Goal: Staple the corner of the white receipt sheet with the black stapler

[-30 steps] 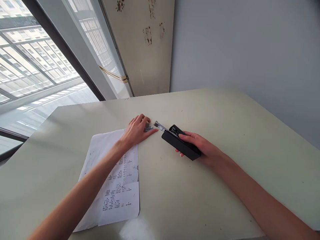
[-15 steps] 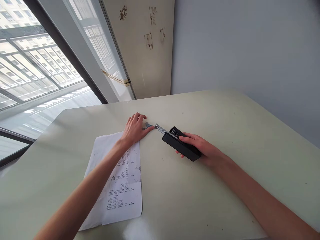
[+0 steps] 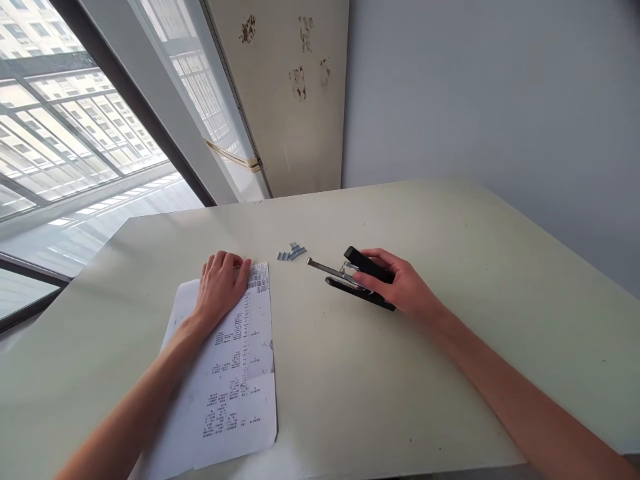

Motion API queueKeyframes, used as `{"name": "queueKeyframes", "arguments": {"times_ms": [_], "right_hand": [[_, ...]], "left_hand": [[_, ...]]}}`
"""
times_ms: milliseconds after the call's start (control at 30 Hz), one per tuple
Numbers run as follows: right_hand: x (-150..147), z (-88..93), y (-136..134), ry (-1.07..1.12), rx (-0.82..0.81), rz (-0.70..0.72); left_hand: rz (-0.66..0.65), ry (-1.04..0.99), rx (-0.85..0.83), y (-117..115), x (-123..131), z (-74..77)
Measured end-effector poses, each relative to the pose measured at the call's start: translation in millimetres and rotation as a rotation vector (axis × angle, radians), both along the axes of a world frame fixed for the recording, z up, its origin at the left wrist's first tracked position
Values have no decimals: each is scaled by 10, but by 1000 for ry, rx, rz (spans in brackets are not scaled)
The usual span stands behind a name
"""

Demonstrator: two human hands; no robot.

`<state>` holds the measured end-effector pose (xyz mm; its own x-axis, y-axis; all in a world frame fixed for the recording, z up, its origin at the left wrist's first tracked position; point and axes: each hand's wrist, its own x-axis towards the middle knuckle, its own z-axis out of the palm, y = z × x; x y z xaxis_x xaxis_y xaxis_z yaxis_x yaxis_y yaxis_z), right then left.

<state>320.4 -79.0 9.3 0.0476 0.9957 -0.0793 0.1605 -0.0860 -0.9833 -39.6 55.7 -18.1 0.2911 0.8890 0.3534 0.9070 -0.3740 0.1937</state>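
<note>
My right hand (image 3: 400, 280) holds a black stapler (image 3: 363, 293), gripping it around the rear part. The stapler's top arm is raised, and its metal staple tray (image 3: 327, 269) sticks out toward the left. Several strips of grey staples (image 3: 293, 253) lie on the table left of the tray's tip. Over the top edge of the printed papers (image 3: 240, 393) rests my left hand (image 3: 223, 283), its fingers bent and close together; whether anything is under them is hidden.
All this lies on a pale greenish table (image 3: 450, 373). Behind it stand a stained cream refrigerator (image 3: 300, 133) and a grey-blue wall (image 3: 475, 93). A window with railings (image 3: 75, 120) is at the left.
My left hand has moved left and nearer, from beside the staple strips onto the papers, which have shifted slightly left and nearer. The stapler has turned in my right hand, showing its side and raised top arm.
</note>
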Motion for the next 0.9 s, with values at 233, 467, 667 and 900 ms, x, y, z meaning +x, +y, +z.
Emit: {"name": "queueKeyframes", "arguments": {"times_ms": [233, 467, 667, 900], "right_hand": [[-11, -84, -68, -225, 188, 131], [13, -124, -53, -281, 269, 220], [36, -103, -57, -345, 294, 265], [44, -67, -27, -292, 145, 171]], "left_hand": [[-110, 1, -33, -320, 234, 44], [-117, 0, -18, -401, 421, -4], [-292, -86, -9, -567, 452, 222], [-617, -170, -390, -727, 496, 350]]}}
